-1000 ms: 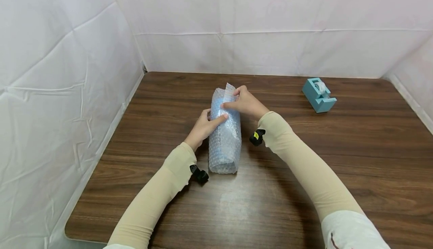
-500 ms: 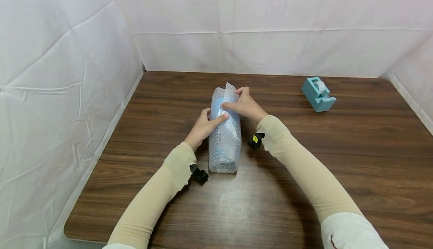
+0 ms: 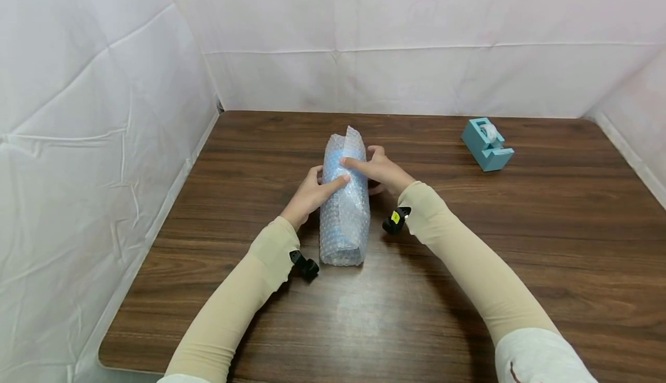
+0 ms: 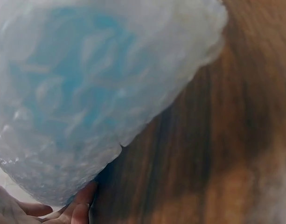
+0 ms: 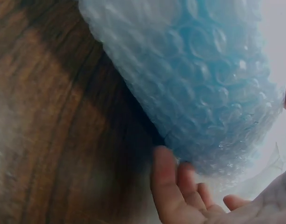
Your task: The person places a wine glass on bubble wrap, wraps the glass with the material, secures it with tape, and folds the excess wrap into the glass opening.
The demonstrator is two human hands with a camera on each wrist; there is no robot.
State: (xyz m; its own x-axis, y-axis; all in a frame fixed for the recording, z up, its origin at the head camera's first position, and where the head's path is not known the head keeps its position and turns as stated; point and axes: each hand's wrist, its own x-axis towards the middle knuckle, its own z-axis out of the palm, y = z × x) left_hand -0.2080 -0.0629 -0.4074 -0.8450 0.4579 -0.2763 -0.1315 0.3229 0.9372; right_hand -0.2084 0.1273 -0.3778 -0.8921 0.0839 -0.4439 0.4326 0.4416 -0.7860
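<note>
A roll of bubble wrap (image 3: 345, 221) lies lengthwise on the brown table, something blue showing through its layers. From the left side my left hand (image 3: 310, 195) grips it, thumb on top and fingers down along the side. My right hand (image 3: 383, 170) holds the far right part, its thumb pressing on the top near the wrap's edge. In the right wrist view, the right fingers (image 5: 168, 186) curl at the lower side of the bubble wrap (image 5: 208, 88). The left wrist view has the left fingertips (image 4: 82, 205) at the wrap's underside. The wrapped thing itself is hidden.
A teal tape dispenser (image 3: 484, 146) with a roll of clear tape stands at the back right of the wooden table (image 3: 520, 227). White cloth walls (image 3: 416, 41) rise behind the table and on both sides. Small black cameras are strapped at both wrists.
My right hand's fingers have come off the wrap's far top edge and moved down round its right side, with the thumb staying on top. The left hand and the roll hardly move.
</note>
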